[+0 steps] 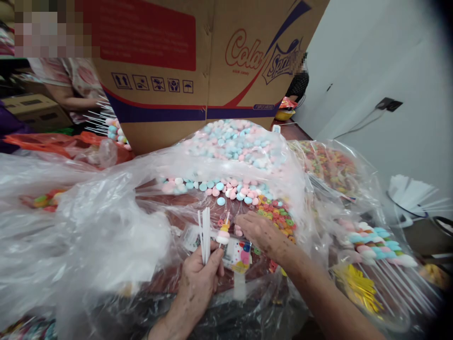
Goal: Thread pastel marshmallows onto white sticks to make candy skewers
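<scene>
My left hand (201, 271) is closed around a bundle of white sticks (205, 236). The same hand's thumb and finger pinch one more stick, which carries a skewer of candies (223, 233): pink and white marshmallows with yellow and orange rings above them. Just to its right, my right hand (256, 231) has its fingers bent together low over the table, beside the colourful ring candies (278, 215); what lies between the fingertips is hidden. Behind both hands, pink, blue and white marshmallows (230, 189) spill from a large clear bag (244, 141). A printed packet (240, 255) lies under the skewer.
A tall cardboard box (159, 106) stands at the back. Finished candy skewers (375, 243) lie at the right with gold ties (361, 288). A holder of white sticks (410, 193) sits farther right. Crumpled plastic (116, 245) covers the left. A person (71, 85) stands behind.
</scene>
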Motion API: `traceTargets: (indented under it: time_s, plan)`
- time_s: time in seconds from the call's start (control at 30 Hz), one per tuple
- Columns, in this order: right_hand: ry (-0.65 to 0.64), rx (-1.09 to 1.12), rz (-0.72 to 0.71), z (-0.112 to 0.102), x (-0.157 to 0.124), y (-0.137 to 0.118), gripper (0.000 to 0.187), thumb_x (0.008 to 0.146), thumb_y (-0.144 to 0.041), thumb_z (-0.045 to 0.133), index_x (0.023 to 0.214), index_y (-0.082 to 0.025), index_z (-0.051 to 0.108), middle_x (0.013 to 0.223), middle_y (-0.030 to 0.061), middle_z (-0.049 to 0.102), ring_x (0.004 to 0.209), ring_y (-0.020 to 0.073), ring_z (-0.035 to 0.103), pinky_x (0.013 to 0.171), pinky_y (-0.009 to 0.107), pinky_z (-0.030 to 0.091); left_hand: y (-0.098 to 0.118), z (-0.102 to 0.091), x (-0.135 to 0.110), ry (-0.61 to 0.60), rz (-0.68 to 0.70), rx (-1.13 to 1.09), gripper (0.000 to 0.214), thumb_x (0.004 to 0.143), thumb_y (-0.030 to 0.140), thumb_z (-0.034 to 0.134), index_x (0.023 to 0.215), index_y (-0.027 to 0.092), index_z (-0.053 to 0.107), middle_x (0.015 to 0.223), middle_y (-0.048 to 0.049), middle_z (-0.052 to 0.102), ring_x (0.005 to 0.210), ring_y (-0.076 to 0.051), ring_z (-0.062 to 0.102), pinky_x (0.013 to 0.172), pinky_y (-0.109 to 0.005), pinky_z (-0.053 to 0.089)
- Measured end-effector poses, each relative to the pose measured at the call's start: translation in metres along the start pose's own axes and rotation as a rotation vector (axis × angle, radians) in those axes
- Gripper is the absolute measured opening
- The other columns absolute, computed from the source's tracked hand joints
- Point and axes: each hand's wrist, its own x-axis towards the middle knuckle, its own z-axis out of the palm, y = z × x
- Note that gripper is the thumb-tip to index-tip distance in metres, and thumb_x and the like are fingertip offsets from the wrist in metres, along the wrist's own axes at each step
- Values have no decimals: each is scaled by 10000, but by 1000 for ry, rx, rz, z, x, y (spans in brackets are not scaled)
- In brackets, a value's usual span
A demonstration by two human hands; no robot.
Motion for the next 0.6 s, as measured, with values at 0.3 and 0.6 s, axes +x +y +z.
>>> traceTargets:
  time_s: [0.3,0.6]
  plan:
    - [292,704,589,-5,6,-7,124,865,-294,589,891,-191,653,796,20,667,734,169,595,687,299,466,0,-2,-2,-30,35,73,338,741,516,675,738,180,638,455,62,544,306,-72,374,318,-185,261]
    - [298,1453,729,-29,21,-6,262,654,-314,809,843,-169,699,721,-4,670,595,103,552,584,241,467,-19,-4,4,-73,119,139,265,800,443,633,728,190,667,456,50,551,339,-92,381,353,-197,255]
